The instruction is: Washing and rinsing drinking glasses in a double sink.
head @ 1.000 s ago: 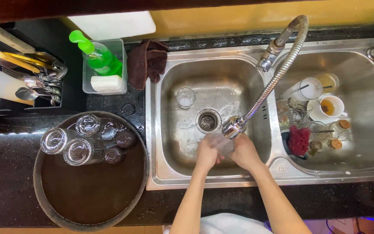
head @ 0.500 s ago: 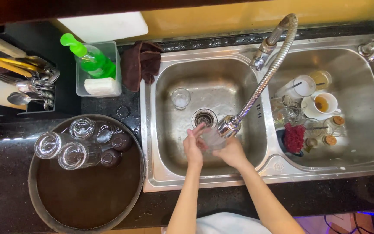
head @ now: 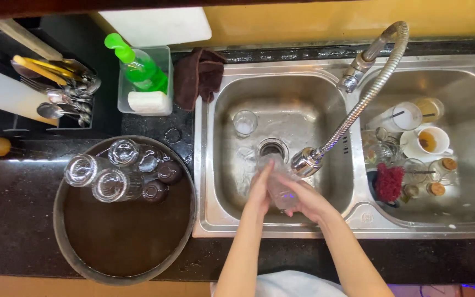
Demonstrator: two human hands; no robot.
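The double steel sink (head: 215, 220) is the landmark, set into a dark tabletop (head: 17, 220). Left of it sits a wide round basin (head: 61, 242) holding upturned glasses (head: 110, 185) at its far edge. Beyond that basin stand a cutlery rack (head: 61, 88) and a clear tub with a green soap bottle (head: 138, 66); a dark cloth (head: 196, 77) hangs by the sink's back left corner. The right bowl holds cups, small jars and a red scrubber (head: 388, 181).

Compared with a moment ago, both hands have moved away from the near rim toward the drain, so the clear glass (head: 279, 184) now sits directly beside the hose spray head (head: 306, 161), apparently being rinsed. The left hand (head: 260, 192) and right hand (head: 309, 201) are both wrapped around it. Its long axis runs roughly from near rim to drain; which end is the mouth I cannot tell. A second small glass (head: 244, 122) stands upright in the left bowl's far part.
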